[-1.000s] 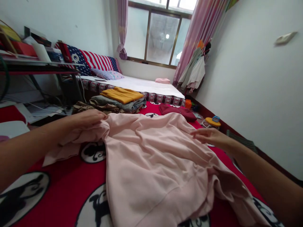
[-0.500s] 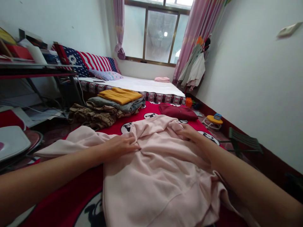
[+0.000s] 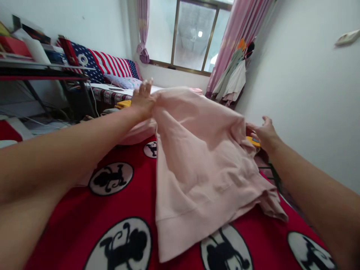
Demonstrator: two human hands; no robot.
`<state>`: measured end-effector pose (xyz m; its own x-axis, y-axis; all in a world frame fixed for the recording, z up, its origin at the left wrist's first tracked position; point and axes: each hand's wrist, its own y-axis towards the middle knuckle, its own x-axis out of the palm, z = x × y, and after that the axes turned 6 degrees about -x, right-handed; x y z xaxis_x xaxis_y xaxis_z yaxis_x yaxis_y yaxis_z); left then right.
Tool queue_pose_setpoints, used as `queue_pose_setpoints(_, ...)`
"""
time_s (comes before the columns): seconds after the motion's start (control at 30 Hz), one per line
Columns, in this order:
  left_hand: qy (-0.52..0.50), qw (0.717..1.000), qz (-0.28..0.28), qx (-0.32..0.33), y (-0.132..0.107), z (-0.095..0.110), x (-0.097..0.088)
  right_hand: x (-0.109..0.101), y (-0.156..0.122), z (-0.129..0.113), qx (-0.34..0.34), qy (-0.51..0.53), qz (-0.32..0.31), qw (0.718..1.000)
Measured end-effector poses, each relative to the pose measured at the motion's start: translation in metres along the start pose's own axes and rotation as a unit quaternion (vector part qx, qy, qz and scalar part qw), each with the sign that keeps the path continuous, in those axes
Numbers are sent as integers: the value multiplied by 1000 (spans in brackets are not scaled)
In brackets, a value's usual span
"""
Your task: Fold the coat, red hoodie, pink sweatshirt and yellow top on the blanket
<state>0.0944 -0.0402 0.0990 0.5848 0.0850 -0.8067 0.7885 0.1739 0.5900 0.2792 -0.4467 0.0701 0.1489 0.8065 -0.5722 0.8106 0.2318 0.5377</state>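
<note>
A pale pink sweatshirt is lifted at its far end, and its wide hem band hangs down toward me over the red blanket. At the sweatshirt's upper left corner, my left hand pinches the cloth, with some fingers stretched upward. One sleeve trails below my left forearm. My right hand is just beyond the right edge of the sweatshirt, with its fingers spread and no cloth visible in them. The blanket shows black monkey figures in white circles.
Behind my left hand, a yellow folded garment is partly hidden. A desk with books stands on the left. At the back is a bed with a flag-patterned cushion. Clothes hang by the curtain. A yellow stool stands at right.
Both hands have moved up and away from me, farther apart, raising the sweatshirt off the blanket. My right hand has let go of the cloth. The folded maroon garment is now covered from sight.
</note>
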Motion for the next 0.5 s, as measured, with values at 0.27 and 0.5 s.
queue_pose_setpoints(0.27,-173,872,-321,326,-167,44,21,-36,-162,12,-154,-129,-330,922)
queue_pose_setpoints(0.5,-282,850,-326,304,-187,65,21,-27,-191,35,-182,-267,-290,901)
